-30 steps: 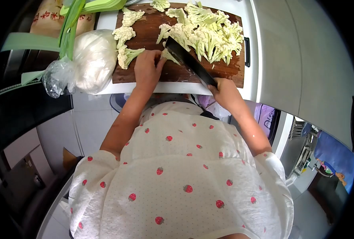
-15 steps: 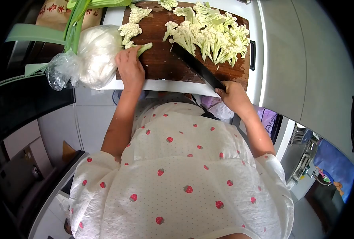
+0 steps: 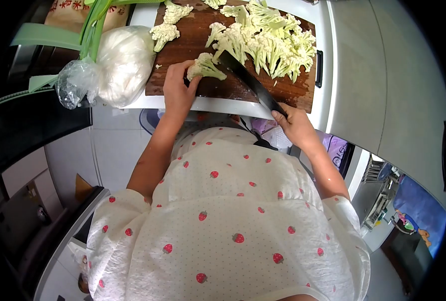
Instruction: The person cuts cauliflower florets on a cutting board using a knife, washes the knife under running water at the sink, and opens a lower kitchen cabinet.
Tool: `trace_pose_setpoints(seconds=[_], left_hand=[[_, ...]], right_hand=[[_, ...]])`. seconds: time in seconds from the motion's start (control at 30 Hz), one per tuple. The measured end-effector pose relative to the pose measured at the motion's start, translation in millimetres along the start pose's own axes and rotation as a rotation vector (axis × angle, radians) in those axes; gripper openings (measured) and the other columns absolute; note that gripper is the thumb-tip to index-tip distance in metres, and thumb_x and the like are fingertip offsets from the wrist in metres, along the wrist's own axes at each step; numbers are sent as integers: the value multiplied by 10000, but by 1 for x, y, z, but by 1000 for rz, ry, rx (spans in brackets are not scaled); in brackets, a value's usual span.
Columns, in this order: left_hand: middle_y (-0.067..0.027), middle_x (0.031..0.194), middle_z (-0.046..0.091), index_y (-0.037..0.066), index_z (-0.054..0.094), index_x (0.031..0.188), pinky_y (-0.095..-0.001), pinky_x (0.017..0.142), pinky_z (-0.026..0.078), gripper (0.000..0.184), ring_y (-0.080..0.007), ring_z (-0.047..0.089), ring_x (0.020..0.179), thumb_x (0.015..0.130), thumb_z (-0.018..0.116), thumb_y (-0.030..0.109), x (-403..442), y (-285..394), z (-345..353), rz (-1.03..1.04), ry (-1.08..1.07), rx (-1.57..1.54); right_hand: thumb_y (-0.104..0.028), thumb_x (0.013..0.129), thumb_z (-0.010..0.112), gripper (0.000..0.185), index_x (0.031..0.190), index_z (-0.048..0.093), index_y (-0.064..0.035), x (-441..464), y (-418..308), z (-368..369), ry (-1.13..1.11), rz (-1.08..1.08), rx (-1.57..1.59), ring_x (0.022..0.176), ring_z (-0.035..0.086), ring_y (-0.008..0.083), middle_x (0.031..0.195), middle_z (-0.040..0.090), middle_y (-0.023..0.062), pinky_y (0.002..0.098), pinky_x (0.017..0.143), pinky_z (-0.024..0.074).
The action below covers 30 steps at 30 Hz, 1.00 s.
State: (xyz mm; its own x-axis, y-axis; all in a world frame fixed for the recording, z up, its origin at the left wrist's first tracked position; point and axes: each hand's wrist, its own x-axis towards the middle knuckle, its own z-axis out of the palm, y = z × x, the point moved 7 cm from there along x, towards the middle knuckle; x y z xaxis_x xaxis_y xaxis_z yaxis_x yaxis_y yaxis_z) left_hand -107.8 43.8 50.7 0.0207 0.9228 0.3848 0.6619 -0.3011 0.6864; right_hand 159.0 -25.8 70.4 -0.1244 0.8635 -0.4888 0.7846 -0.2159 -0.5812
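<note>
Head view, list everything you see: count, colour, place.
Rectangular wooden board: one, brown, on white counter
Sliced cauliflower pile: one, pale, board's right
Loose cauliflower florets: few, cream, board's upper left
Held cauliflower floret: one, pale, board's near side
Long-bladed knife: one, black, over board
Bulging clear plastic bag: one, whitish, left of board
Long leafy stalks: several, green, by bag
Printed sack: one, tan, top left
Smooth panels: two, grey, right
Strawberry-print garment: one, white, centre
Left hand: one, on floret
Right hand: one, on knife
</note>
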Motion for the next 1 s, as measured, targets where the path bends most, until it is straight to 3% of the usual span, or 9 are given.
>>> trace_pose_setpoints(seconds=[0.17,0.5,0.57,0.7,0.77,0.9,1.0], left_hand=[[-114,920,576,45,599,1017,-367,755,472,348,-292,571,856,694,725,8,1,0,-1,-34,34,0],[-94,890,572,48,603,997,-316,705,474,314,-237,569,776,709,721,8,-14,-20,-2,-238,-4,-129],[-93,890,572,48,603,995,-318,710,475,310,-237,572,780,710,718,6,-13,-18,-4,-257,-1,-136],[-96,890,571,48,601,988,-324,725,482,305,-248,578,801,708,711,-2,-10,-15,-4,-211,-8,-113],[-97,892,572,49,600,988,-326,730,484,307,-252,579,809,706,710,-5,-10,-17,-2,-207,-13,-115],[-106,906,577,54,596,980,-335,744,480,308,-274,577,827,699,707,-8,-11,-20,0,-181,-29,-97],[-113,928,583,57,593,971,-344,758,476,305,-288,577,850,695,704,-10,-11,-19,-3,-143,-21,-68]], right_hand=[[-251,911,551,295,1079,622,-18,-9,-26,-14,-5,-21,-10,636,612,353,669,601,205,422,633,468],[-243,907,549,313,1060,615,22,-3,-38,-7,-100,-18,-110,727,612,399,744,624,231,450,685,474],[-231,925,555,258,1026,601,1,-2,-35,-5,-6,-111,-111,579,551,331,648,554,210,408,584,430],[-221,920,554,253,1020,600,7,3,-53,-9,-4,-99,-96,617,570,365,670,566,226,418,599,436],[-228,905,542,283,1003,619,26,8,-55,-8,-106,-10,-151,813,591,440,823,613,280,473,739,464],[-205,899,534,261,981,625,25,19,-54,-9,-164,2,-208,816,594,442,823,615,278,476,745,464],[-209,893,558,246,1010,624,-2,38,-46,7,-122,-57,-318,731,599,416,765,617,247,457,679,467]])
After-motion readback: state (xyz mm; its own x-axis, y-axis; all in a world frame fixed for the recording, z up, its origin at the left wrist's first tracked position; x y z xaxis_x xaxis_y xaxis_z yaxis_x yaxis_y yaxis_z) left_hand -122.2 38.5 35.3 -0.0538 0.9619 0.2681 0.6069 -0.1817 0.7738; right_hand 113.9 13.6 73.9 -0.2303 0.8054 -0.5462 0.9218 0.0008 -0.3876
